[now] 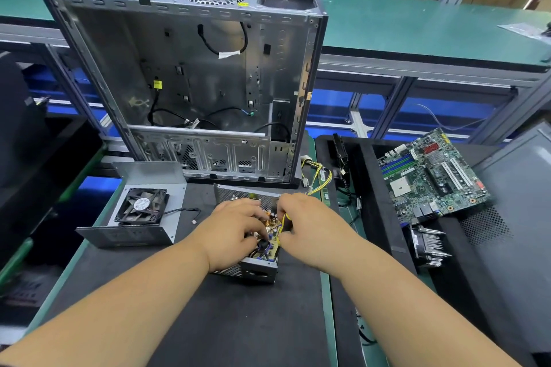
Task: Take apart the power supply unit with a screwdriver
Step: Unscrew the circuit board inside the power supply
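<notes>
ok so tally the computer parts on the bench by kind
computer case: 1
power supply unit: 1
power supply cover with fan: 1
motherboard: 1
heatsink: 1
total: 5

2 bare forearms reach in from the bottom edge, no sleeves showing; left hand and right hand are ungloved, without rings or watches.

An empty computer case stands behind; a motherboard and heatsink lie right
</notes>
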Action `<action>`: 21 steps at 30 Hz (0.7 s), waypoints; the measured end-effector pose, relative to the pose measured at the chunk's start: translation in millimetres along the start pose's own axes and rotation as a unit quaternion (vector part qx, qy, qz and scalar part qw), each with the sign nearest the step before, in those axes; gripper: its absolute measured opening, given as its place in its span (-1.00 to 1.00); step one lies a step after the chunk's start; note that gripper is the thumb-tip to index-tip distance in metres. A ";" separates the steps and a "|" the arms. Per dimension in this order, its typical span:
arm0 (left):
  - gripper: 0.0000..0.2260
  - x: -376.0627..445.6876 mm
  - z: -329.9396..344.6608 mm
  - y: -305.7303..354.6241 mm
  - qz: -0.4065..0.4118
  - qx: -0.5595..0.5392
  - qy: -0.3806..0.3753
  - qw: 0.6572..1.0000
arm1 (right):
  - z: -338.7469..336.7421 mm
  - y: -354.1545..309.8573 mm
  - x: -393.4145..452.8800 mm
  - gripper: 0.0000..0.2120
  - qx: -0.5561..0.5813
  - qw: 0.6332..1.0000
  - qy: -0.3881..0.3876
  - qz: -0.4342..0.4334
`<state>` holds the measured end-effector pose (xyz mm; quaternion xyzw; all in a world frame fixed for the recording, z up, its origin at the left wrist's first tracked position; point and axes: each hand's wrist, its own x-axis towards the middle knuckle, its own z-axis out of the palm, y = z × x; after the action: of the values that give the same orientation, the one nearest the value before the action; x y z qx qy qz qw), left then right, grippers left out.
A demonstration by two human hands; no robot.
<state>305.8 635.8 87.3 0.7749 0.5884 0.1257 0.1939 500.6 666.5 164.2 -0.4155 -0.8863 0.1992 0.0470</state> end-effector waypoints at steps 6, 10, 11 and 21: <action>-0.70 -1.2 -0.5 1.4 0.002 0.014 0.002 1.000 | 3.5 1.2 -1.1 -0.65 -0.077 0.997 0.017 0.010; -0.71 -1.3 -2.0 3.8 -0.001 0.004 -0.001 1.000 | 4.3 -0.9 -0.1 -0.78 -0.031 0.999 0.013 0.001; -0.72 -1.5 -2.0 4.0 -0.003 0.003 0.000 1.000 | 4.2 -1.6 -0.5 -0.80 -0.024 1.000 0.015 0.000; -0.73 -1.5 -0.6 4.0 -0.003 0.003 0.008 1.000 | 0.2 1.1 -6.1 -0.77 -0.045 0.999 0.014 -0.003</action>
<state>308.5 633.6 89.7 0.7724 0.5928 0.1295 0.1878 505.4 662.4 164.1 -0.4173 -0.8949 0.1527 0.0412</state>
